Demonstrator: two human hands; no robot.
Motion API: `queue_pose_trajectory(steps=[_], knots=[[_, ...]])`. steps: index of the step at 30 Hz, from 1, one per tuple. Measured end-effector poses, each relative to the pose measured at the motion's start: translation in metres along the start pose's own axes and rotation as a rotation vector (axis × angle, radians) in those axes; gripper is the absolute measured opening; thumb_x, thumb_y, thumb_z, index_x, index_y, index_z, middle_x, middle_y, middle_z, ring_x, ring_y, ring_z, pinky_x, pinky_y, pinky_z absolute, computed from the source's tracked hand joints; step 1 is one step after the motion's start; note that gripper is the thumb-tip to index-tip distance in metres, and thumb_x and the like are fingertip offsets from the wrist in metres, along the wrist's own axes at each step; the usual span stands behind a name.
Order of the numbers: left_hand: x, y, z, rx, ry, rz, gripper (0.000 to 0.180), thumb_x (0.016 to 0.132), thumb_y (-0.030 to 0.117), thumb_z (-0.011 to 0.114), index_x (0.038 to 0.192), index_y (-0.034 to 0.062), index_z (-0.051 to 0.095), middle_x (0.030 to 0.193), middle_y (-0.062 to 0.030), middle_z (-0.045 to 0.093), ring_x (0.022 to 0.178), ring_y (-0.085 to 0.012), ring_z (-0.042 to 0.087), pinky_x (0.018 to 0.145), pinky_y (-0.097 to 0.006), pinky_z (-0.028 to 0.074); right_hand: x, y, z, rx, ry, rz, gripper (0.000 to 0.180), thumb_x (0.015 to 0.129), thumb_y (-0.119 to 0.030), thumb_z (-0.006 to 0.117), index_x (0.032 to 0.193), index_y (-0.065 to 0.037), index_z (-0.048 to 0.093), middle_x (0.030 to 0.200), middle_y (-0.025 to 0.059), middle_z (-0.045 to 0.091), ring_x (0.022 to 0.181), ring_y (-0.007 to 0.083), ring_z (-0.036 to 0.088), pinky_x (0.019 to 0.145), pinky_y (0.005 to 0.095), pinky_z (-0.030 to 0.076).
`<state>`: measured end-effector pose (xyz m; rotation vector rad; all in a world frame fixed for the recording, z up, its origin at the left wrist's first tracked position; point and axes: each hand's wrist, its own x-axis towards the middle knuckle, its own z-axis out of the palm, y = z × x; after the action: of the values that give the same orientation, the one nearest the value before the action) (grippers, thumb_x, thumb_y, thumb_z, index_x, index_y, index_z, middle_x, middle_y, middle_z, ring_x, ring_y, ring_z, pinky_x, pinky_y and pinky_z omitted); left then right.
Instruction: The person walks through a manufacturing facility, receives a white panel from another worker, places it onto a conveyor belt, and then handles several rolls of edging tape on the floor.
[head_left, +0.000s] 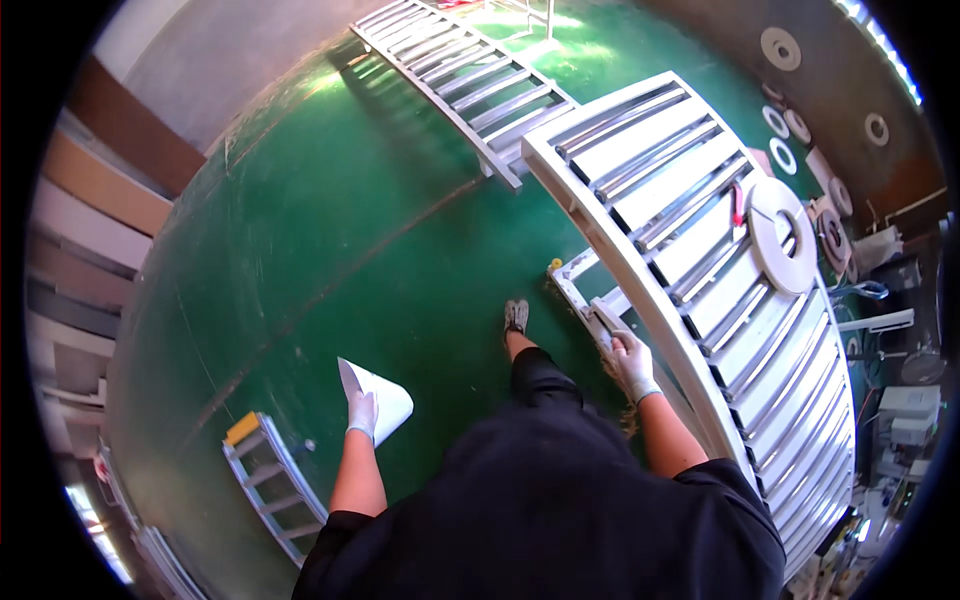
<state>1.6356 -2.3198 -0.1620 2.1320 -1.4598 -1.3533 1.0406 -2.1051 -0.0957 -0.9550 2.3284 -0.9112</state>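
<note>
My left hand (362, 408), in a white glove, is closed on a curled white sheet (388, 403) held above the green floor. The sheet is bent into a loose cone shape. On the other side, my gloved right hand (631, 362) is closed beside the near side of the roller conveyor (690, 375), low by its leg frame (572, 290). Its fingers curl at a narrow pale piece (606, 318); whether this is a loose thing or part of the frame I cannot tell. A large white roll (766, 240) lies flat on the rollers, with a red-handled tool (738, 205) beside it.
A second roller conveyor (470, 85) stretches to the far left. Near my left arm is a small ladder (275, 480). Stacked boards (90, 220) line the left side. Several rolls (783, 155) rest along the right wall. Green floor (330, 230) lies between.
</note>
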Motion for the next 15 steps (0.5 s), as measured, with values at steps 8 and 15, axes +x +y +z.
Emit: queue_pose_trajectory(steps=[8, 15], knots=[[0.184, 0.165, 0.016, 0.061, -0.311, 0.083, 0.034, 0.097, 0.009, 0.051, 0.126, -0.0060, 0.061, 0.113, -0.0161, 0.070, 0.105, -0.0272, 0.067, 0.092, -0.037, 0.052, 0.268, -0.129, 0.052, 0.093, 0.209, -0.187, 0.021, 0.093, -0.014, 0.064, 0.110, -0.003, 0.070, 0.103, 0.0212, 0.071, 0.098, 0.0401, 0.068, 0.089, 0.0445, 0.053], [0.323, 0.334, 0.053, -0.085, -0.426, -0.051, 0.038, 0.096, 0.009, 0.054, 0.130, -0.0075, 0.060, 0.118, -0.0159, 0.069, 0.105, -0.0254, 0.066, 0.094, -0.036, 0.050, 0.495, -0.180, 0.058, -0.484, 0.319, 0.064, 0.055, 0.091, -0.033, 0.068, 0.137, -0.006, 0.058, 0.147, 0.0217, 0.050, 0.136, 0.0392, 0.046, 0.116, 0.0496, 0.031]])
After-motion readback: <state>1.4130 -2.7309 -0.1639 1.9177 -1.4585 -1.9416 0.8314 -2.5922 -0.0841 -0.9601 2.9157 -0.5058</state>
